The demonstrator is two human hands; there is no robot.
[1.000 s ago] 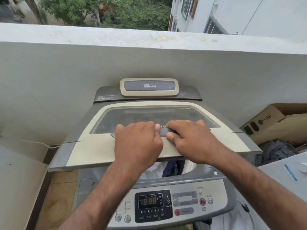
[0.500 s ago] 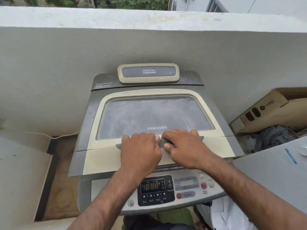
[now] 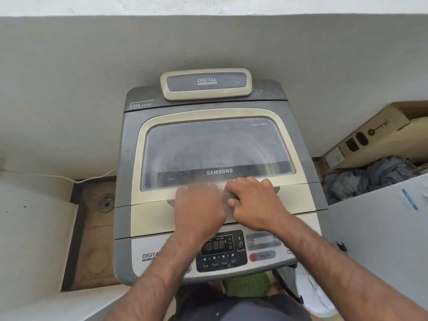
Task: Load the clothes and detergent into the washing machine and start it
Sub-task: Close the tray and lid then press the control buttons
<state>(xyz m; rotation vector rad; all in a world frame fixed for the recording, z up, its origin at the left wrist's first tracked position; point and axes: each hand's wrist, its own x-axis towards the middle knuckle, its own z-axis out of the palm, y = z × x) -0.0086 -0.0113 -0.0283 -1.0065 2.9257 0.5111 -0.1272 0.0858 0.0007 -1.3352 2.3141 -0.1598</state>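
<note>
The grey-and-cream top-loading washing machine (image 3: pixel 215 181) stands against the grey wall (image 3: pixel 69 89), its glass-windowed lid (image 3: pixel 215 149) lying flat. At the lid's 6 o'clock edge, the left hand (image 3: pixel 200 205) and right hand (image 3: pixel 253 202) rest side by side, each grip clenched on the grey lid handle (image 3: pixel 275 189).

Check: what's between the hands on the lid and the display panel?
Head view: only the lid's beige front strip and its seam with the display panel. Left hand and right hand rest on the lid handle; both forearms cross over the panel.
</note>
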